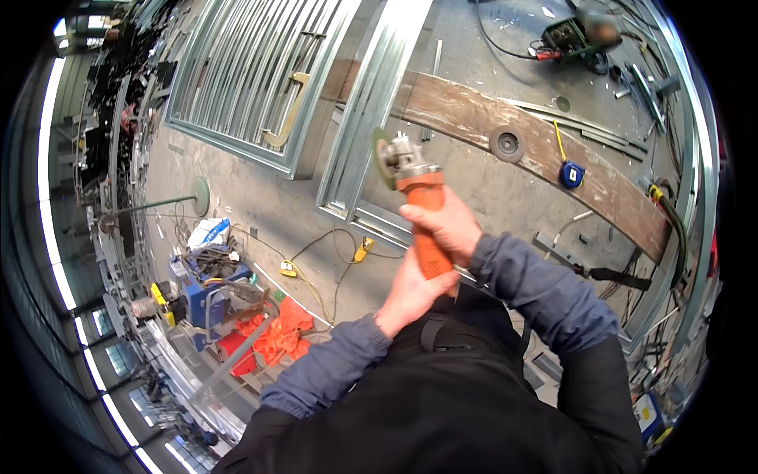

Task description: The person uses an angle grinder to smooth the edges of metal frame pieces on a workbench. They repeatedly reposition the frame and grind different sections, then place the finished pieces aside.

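An orange angle grinder (427, 199) is in both my hands, tilted with its metal head and thin disc (384, 158) pointing up and away from me. My right hand (453, 229) is closed around the body just behind the head. Lower down, my left hand (414, 291) wraps the rear end of the same tool. Just beyond the disc runs a galvanized steel frame (371, 103); I cannot tell whether the disc touches it. To the right, a grinding disc (507, 144) and a blue tape measure (572, 174) lie on a worn wooden plank (458, 107).
A barred metal panel (237, 75) with a brass-coloured clamp (289, 110) is at far left. Yellow cable connectors (363, 250), a blue machine (201, 288) and orange cloth (284, 328) sit at left. Far right, a welding machine (564, 39) stands with cables.
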Motion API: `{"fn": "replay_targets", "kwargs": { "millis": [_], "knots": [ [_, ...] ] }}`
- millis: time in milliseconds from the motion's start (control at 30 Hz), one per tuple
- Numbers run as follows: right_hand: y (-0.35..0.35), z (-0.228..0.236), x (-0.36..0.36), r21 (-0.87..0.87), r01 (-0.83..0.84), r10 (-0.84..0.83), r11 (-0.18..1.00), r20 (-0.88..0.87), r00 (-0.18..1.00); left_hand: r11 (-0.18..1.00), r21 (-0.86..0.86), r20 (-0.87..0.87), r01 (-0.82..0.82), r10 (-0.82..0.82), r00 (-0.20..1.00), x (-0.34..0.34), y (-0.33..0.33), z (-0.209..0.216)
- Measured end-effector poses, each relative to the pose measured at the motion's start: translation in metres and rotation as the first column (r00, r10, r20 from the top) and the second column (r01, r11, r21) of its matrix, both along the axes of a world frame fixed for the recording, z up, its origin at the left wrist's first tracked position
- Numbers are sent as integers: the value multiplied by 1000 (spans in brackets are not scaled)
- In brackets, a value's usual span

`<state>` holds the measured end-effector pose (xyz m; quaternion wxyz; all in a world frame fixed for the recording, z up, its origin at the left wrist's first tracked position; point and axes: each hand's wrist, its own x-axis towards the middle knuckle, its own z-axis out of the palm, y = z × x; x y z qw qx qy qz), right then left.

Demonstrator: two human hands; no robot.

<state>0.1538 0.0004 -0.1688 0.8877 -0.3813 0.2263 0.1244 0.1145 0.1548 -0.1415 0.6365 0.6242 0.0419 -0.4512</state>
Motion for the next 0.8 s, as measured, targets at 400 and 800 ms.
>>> {"fn": "replay_targets", "kwargs": {
  "millis": [400, 800],
  "knots": [
    [-157, -38, 53, -175, -786, 716, 593, -330, 615, 347, 708, 389, 616, -918, 70, -3, -74, -104],
    [-76, -169, 116, -320, -912, 903, 258, -255, 346, 35, 653, 63, 756, -998, -8, -12, -111, -145]
  ]
}}
